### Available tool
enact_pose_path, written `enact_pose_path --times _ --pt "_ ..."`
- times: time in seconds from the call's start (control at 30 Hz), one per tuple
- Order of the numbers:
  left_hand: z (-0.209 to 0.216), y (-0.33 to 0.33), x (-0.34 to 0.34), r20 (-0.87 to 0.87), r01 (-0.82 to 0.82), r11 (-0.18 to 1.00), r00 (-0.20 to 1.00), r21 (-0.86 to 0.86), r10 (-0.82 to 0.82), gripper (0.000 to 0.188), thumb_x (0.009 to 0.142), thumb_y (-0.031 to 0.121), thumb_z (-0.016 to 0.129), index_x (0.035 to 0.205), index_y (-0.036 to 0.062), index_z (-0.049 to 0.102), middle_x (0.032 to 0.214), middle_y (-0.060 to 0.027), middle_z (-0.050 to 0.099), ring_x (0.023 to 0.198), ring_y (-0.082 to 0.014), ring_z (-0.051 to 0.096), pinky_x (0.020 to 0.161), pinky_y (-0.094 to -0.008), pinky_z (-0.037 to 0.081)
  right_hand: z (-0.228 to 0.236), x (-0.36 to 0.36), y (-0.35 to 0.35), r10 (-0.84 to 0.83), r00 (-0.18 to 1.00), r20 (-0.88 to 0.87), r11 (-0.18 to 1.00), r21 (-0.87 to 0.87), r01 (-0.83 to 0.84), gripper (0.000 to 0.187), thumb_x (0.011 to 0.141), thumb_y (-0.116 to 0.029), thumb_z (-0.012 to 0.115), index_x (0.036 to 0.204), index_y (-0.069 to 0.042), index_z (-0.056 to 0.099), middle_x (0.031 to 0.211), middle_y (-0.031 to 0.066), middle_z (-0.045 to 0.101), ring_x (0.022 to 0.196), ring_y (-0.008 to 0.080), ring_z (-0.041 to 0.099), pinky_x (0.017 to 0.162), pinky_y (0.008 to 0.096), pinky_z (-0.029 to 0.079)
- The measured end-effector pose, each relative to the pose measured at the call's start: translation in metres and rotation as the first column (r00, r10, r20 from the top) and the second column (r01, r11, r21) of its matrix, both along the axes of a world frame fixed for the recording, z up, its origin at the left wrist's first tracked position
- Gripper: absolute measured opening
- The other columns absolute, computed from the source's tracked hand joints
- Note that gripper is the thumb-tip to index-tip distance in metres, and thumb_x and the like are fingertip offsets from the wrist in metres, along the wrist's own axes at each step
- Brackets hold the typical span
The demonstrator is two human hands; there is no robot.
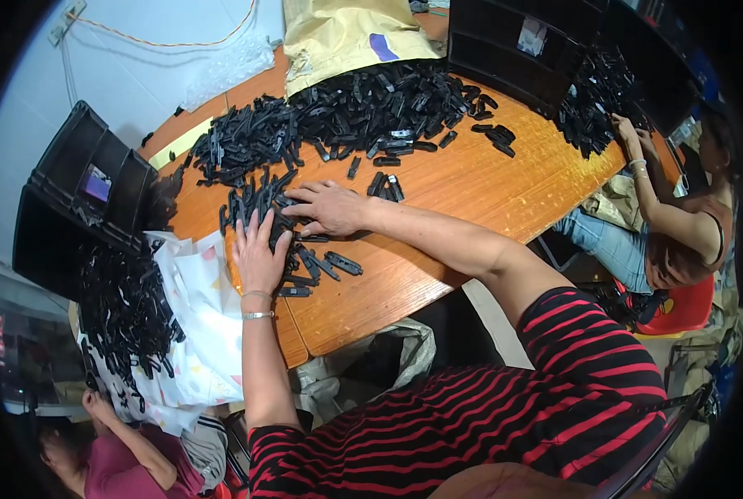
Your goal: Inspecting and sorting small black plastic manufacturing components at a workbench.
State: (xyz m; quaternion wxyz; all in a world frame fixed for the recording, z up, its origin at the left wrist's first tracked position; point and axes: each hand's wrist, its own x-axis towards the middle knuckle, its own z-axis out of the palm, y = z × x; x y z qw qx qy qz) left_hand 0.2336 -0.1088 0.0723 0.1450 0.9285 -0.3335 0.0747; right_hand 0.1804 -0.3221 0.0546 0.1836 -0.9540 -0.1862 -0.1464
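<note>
My left hand (260, 256) lies with its fingers spread on a small heap of black plastic parts (259, 200) at the table's left side. Beside it, my right hand (331, 208) rests on the same heap from the right, fingers stretched out to the left. Both palms face down, and what lies beneath them is hidden. Several loose black parts (321, 264) are scattered just right of my left hand. A few more short black pieces (386, 186) sit to the right of my right hand.
A large pile of black parts (380, 108) spills from a yellow sack (351, 37) at the back of the wooden table (455, 187). Black crates (505, 50) stand behind and at left. Co-workers sit at right (679, 200) and lower left (134, 457), beside their own piles.
</note>
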Motion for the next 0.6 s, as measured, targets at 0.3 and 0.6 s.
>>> enact_pose_path --times 0.3,0.6 --pt "-0.023 0.029 -0.020 0.019 -0.004 0.969 1.000 -0.247 0.009 0.041 0.092 0.039 0.053 0.129 0.0209 0.058 0.145 -0.0065 0.043 0.138 -0.0346 0.029 0.110 -0.0493 0.024 0.043 0.024 -0.122 -0.516 0.844 0.146 0.830 -0.158 0.534 0.048 0.083 -0.048 0.061 0.121 -0.019 0.061 0.137 0.0133 0.045 0.128 0.0314 0.037 0.101 0.0495 0.034" --pt "-0.017 0.028 -0.016 0.037 0.044 0.966 0.999 -0.255 -0.036 0.037 0.095 0.030 0.052 0.126 0.0108 0.059 0.141 -0.0085 0.047 0.137 -0.0321 0.032 0.111 -0.0422 0.027 0.019 -0.014 -0.109 -0.415 0.902 0.118 0.875 -0.220 0.431 0.040 0.081 -0.041 0.067 0.112 -0.016 0.066 0.123 0.0078 0.053 0.125 0.0287 0.039 0.094 0.0481 0.039"
